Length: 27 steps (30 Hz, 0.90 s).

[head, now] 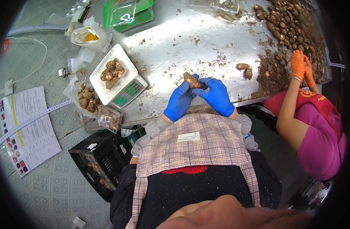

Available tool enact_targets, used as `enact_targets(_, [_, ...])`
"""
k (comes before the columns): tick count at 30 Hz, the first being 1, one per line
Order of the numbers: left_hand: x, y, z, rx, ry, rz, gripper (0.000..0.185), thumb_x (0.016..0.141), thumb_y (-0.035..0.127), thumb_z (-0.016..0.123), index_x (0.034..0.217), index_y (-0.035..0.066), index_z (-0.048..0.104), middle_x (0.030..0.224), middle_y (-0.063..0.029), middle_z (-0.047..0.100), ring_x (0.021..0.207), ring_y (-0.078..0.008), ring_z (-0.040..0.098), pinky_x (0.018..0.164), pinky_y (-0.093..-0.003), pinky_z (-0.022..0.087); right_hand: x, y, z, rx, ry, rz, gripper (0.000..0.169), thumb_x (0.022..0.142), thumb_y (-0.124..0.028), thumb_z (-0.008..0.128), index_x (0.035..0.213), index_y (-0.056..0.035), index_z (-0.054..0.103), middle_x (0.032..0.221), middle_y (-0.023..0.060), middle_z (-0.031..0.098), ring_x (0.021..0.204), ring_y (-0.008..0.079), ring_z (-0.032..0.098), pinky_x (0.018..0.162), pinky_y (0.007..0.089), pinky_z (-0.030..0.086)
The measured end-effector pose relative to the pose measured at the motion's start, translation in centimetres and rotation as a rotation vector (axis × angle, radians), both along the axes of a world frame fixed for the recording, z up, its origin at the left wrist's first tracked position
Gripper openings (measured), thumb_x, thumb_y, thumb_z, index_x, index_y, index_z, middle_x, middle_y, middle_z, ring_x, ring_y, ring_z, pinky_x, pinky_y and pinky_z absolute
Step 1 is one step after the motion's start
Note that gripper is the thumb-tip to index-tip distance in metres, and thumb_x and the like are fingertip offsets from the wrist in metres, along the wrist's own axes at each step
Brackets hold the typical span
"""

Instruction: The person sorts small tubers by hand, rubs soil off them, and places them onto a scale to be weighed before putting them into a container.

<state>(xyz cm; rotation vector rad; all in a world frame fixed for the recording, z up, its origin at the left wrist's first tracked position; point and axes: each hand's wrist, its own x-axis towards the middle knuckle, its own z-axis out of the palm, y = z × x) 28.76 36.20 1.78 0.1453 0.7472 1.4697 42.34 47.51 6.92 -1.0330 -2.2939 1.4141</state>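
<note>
My left hand [179,101], in a blue glove, grips a brown taro corm [192,81] over the near edge of the metal table. The fingers of my right hand [217,96], also gloved in blue, touch the corm's right side. To the left stands a digital scale [126,98] with a white tray [98,75] on top, holding several taro corms [112,73] in a clear container. Two loose taro corms [248,73] lie on the metal table [169,48] to the right of my hands.
A co-worker's orange-gloved hands [301,67] are at a large taro pile [289,25] on the right. Left of the scale sit a plastic bag of taro [87,98] and a packed clear box [109,118]. Green trays [147,17] lie at the back. A black crate [106,160] stands below left.
</note>
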Motion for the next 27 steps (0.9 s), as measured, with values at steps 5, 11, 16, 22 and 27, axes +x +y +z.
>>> enact_targets(5, [-0.3, -0.2, 0.4, -0.022, 0.160, -0.011, 0.050, 0.102, 0.039, 0.051, 0.132, 0.000, 0.051, 0.139, -0.0109, 0.051, 0.129, -0.0229, 0.047, 0.113, -0.0398, 0.032, 0.8, 0.4, -3.9, 0.359, 0.138, 0.071, 0.029, 0.085, -0.031, 0.073, 0.077, -0.0036, 0.064, 0.068, 0.0110, 0.058, 0.065, 0.0334, 0.057, 0.058, 0.0417, 0.043])
enact_targets(11, [-0.6, -0.6, -0.7, 0.043, 0.001, -0.088, 0.047, 0.102, 0.036, 0.051, 0.134, 0.000, 0.051, 0.134, -0.0102, 0.055, 0.121, -0.0211, 0.051, 0.109, -0.0390, 0.037, 1.5, 0.4, -4.7, -0.350, 0.190, -0.154, 0.016, 0.089, -0.019, 0.068, 0.083, -0.0039, 0.068, 0.069, 0.0059, 0.060, 0.067, 0.0137, 0.057, 0.063, 0.0293, 0.045])
enact_targets(16, [-0.7, -0.7, -0.4, 0.069, -0.194, -0.041, 0.050, 0.104, 0.031, 0.048, 0.143, 0.000, 0.042, 0.135, -0.0106, 0.054, 0.121, -0.0219, 0.052, 0.106, -0.0371, 0.040, 1.3, 1.6, -4.0, -0.329, 0.295, -0.433, 0.014, 0.090, -0.012, 0.066, 0.100, -0.0036, 0.071, 0.084, 0.0024, 0.067, 0.077, 0.0081, 0.058, 0.071, 0.0241, 0.048])
enact_targets(22, [-0.2, -0.2, 0.8, -0.067, -0.223, 0.138, 0.045, 0.105, 0.030, 0.045, 0.142, 0.002, 0.043, 0.132, -0.0104, 0.056, 0.122, -0.0200, 0.052, 0.107, -0.0369, 0.039, 0.7, -0.1, -1.0, -0.302, 0.036, -0.197, 0.018, 0.087, -0.020, 0.072, 0.093, -0.0031, 0.071, 0.078, 0.0065, 0.066, 0.069, 0.0140, 0.059, 0.067, 0.0292, 0.049])
enact_targets(27, [-0.4, -0.3, 0.3, -0.028, 0.051, 0.045, 0.047, 0.104, 0.033, 0.048, 0.138, 0.002, 0.046, 0.130, -0.0092, 0.057, 0.123, -0.0197, 0.052, 0.109, -0.0366, 0.037, 0.4, -0.2, -2.3, 0.115, 0.110, -0.020, 0.023, 0.086, -0.022, 0.072, 0.078, -0.0010, 0.067, 0.065, 0.0115, 0.060, 0.061, 0.0250, 0.059, 0.060, 0.0351, 0.048])
